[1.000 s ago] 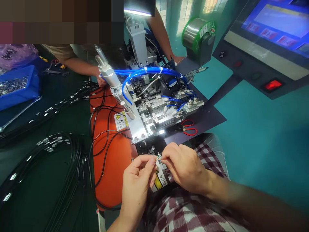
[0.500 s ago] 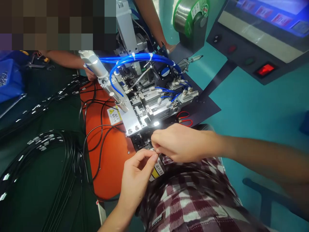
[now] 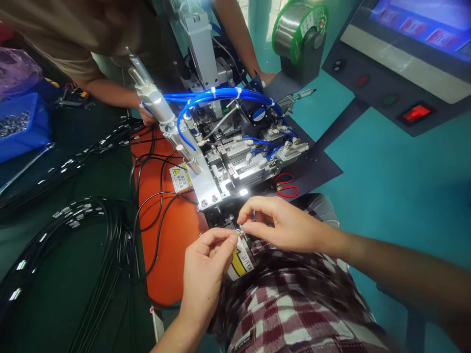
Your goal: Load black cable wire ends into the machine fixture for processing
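Note:
My left hand pinches the end of a thin cable with fine coloured wires just in front of the machine's lit slot. Opposite it, my right hand has thumb and forefinger closed on the same wire tips, its other fingers loosely curled. Both hands hover over a yellow and white warning label on the machine's front edge, above my checked trousers.
A metal fixture with blue air hoses sits on an orange plate. Black cable bundles lie at left, a blue bin beyond. Red-handled snips, a solder spool and a control panel stand at right. Another person's arms reach in behind.
My right hand has opened up somewhat, now pinching the wire tips with thumb and forefinger. The view shifted slightly; my left hand keeps its pinch in place.

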The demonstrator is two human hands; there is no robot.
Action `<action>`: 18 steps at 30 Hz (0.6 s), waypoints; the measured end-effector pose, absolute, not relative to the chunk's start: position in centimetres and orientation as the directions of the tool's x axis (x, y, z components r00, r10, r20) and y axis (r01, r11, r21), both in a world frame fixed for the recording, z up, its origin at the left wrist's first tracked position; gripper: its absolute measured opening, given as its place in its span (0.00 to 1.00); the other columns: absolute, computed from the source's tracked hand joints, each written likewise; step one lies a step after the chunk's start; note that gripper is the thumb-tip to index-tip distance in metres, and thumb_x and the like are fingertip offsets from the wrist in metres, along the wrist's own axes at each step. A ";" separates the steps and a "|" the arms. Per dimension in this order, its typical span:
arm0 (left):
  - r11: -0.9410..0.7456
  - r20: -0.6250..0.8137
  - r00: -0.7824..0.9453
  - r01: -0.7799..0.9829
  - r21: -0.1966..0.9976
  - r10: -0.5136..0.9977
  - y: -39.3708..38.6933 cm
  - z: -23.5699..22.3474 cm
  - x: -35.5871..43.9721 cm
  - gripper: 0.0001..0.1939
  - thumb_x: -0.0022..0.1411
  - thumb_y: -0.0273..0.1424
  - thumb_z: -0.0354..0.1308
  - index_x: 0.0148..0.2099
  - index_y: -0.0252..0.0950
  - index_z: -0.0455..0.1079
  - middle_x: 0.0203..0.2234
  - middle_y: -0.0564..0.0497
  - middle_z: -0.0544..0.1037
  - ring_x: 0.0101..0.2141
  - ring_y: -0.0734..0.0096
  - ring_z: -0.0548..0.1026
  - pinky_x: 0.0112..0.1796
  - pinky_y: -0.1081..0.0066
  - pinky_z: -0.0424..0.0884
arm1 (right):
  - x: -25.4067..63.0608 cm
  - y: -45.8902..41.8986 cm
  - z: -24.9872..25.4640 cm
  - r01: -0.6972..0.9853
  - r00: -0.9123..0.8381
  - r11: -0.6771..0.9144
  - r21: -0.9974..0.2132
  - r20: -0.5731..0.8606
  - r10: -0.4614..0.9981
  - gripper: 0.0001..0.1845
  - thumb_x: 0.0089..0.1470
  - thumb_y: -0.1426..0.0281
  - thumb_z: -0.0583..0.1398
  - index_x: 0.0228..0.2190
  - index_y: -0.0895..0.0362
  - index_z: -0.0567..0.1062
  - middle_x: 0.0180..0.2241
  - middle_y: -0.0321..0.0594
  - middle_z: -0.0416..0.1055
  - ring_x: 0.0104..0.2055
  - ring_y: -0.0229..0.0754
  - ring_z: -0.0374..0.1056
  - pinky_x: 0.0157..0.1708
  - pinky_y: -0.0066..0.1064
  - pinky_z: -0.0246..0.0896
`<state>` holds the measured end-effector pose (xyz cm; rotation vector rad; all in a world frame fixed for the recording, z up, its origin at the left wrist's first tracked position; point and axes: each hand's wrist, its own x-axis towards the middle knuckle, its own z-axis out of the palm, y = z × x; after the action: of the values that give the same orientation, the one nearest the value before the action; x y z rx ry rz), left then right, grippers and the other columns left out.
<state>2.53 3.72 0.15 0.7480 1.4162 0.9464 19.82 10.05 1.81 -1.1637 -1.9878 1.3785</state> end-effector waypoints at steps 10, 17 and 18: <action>0.413 -0.427 -0.140 -0.116 0.903 0.893 3.6 0.2 2.6 0.11 0.54 0.36 0.65 0.33 0.34 0.73 0.13 0.60 0.60 0.17 0.84 0.55 0.18 0.83 0.52 | 18.5 8.0 0.2 0.403 -0.367 0.246 -0.882 0.090 0.926 0.06 0.52 0.68 0.63 0.31 0.58 0.73 0.31 0.36 0.70 0.24 0.33 0.60 0.27 0.28 0.55; 0.382 -0.400 -0.162 -0.134 0.915 0.902 3.5 0.2 2.7 0.09 0.55 0.36 0.65 0.33 0.35 0.72 0.14 0.60 0.64 0.17 0.84 0.59 0.18 0.84 0.56 | 17.5 7.0 -1.0 0.215 -0.322 -0.111 -0.970 -0.178 0.930 0.07 0.51 0.66 0.62 0.30 0.58 0.73 0.23 0.32 0.67 0.21 0.32 0.59 0.22 0.25 0.54; 0.382 -0.400 -0.159 -0.130 0.915 0.903 3.5 0.2 2.7 0.09 0.55 0.36 0.65 0.33 0.35 0.72 0.14 0.60 0.64 0.17 0.84 0.59 0.18 0.84 0.56 | 17.4 6.9 -1.1 0.195 -0.311 -0.125 -0.973 -0.182 0.933 0.07 0.51 0.66 0.62 0.30 0.58 0.74 0.23 0.32 0.67 0.21 0.32 0.59 0.22 0.25 0.54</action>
<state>2.67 3.48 0.21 0.7457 1.4324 1.0735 17.37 6.91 -1.06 -1.2830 -1.5122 1.4908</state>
